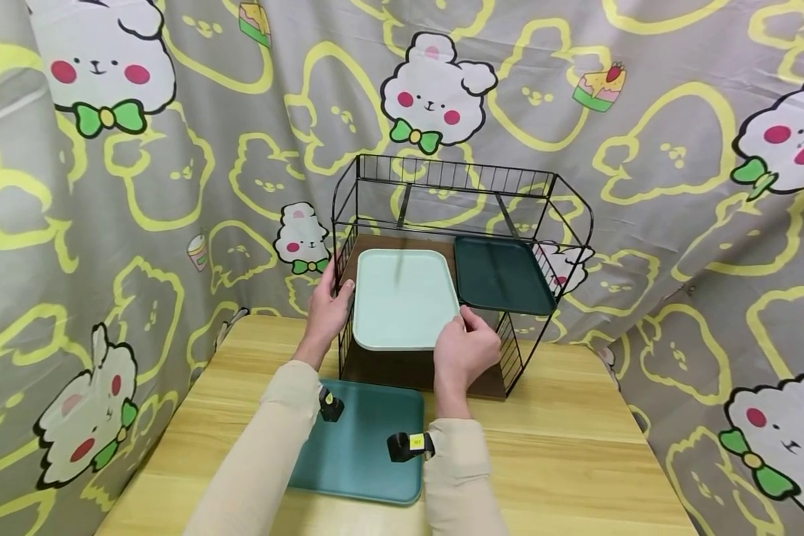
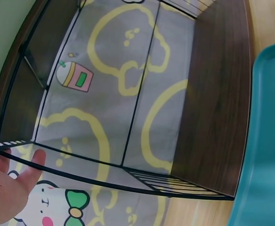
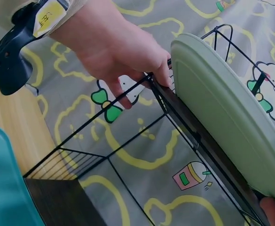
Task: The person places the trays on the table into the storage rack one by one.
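Both my hands have a grip on the pale green tray [image 1: 405, 298], which lies on the upper shelf of the black wire rack [image 1: 455, 193], toward the shelf's left side. My right hand [image 1: 465, 353] pinches the tray's near right corner, fingers curled over the rim; from the right wrist view those fingers [image 3: 163, 73] sit right where the tray [image 3: 226, 113] meets the rack's top wire. My left hand [image 1: 327, 301] is at the tray's left edge beside the rack's left frame. In the left wrist view the palm [image 2: 8, 176] looks fairly flat against the rack's wire, so I cannot tell whether that hand truly clamps the tray or only steadies it.

Just beside the pale tray, on the right half of the same shelf, lies a dark green tray [image 1: 502, 274]. The two are close but I cannot tell whether they touch. A teal tray [image 1: 365, 447] lies flat on the wooden worktop [image 1: 563, 447], in front of the rack and under my forearms. The rack's brown wooden base [image 2: 212, 99] rests on the worktop. Behind everything hangs a grey cloth with bunny prints [image 1: 174, 186].
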A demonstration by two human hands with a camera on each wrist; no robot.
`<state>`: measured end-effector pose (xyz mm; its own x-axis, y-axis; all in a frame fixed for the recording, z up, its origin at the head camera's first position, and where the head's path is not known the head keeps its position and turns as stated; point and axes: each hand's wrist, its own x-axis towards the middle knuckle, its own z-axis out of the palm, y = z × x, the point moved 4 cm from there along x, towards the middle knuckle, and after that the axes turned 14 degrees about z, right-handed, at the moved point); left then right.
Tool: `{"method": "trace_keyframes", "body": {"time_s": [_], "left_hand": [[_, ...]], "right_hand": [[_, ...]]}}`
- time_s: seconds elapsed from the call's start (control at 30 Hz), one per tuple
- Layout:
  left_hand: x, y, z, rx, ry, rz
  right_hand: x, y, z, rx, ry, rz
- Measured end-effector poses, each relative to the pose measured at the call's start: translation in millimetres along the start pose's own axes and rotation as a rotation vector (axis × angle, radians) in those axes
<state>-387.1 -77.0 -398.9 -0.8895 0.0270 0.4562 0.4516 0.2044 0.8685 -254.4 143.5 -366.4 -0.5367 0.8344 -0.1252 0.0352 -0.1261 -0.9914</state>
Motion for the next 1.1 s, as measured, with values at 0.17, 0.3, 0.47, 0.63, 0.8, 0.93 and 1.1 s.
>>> {"method": "trace_keyframes", "body": {"time_s": [0.17,0.3,0.47,0.63,0.8,0.93,1.1], "left_hand": [[0.2,0.5,0.3,-0.017,-0.004,0.007],[0.1,-0.6,-1.2,-0.03,0.001,0.005],[0.3,-0.8,-1.4,-0.032,0.003,0.013],[-0.4,2.8,0.5,-0.046,-0.007,0.035],[0.9,4.0,-0.3,-0.059,0.002,0.058],[0.5,3.2,-1.6,-0.052,0.006,0.058],[-1.9,3.5,-1.7,-0.047,-0.003,0.039]], "right_hand": [[3.8,-0.2,8.6,0.036,0.017,0.025],[6.9,-1.8,18.3,0.048,-0.004,0.052],[8.0,-1.9,22.4,-0.003,-0.071,0.069],[8.9,-0.2,10.1,-0.069,-0.133,0.016],[9.7,-2.2,-0.9,-0.125,-0.181,-0.13],[12.8,-2.8,-2.2,-0.197,-0.186,-0.291],[17.1,3.8,1.1,-0.169,-0.09,-0.391]]}}
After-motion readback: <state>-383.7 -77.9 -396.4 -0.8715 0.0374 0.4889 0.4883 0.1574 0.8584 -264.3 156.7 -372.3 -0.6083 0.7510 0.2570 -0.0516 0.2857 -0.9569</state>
